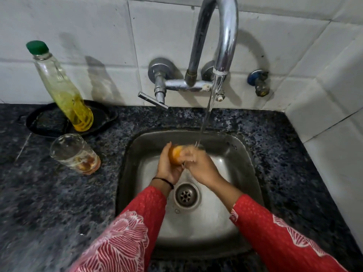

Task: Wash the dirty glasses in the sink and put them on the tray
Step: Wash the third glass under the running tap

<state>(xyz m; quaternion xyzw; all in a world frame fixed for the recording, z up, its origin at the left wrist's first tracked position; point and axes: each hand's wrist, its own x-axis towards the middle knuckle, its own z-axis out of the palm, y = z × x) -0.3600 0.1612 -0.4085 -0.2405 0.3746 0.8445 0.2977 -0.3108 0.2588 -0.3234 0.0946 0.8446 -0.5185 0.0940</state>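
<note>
While water point(206, 118) was run from the tap point(222, 36), a glass point(177, 155) was held under the stream, above the middle of the sink point(245, 173). The glass was gripped by the left hand point(167, 165), with the fingers curled round its orange, dirty bottom end. The open end of the glass was touched by the right hand point(200, 167), but that hand was blurred, so it could not be told whether its fingers were wrapped round the rim or only laid on it. The drain point(185, 195) was seen just below the two hands. A second glass point(74, 154), with brown dregs at its bottom, was left standing on the dark counter point(49, 203) to the left of the sink. Behind it, a bottle point(64, 91) with a green cap was stood on a black tray point(102, 116) by the wall.
</note>
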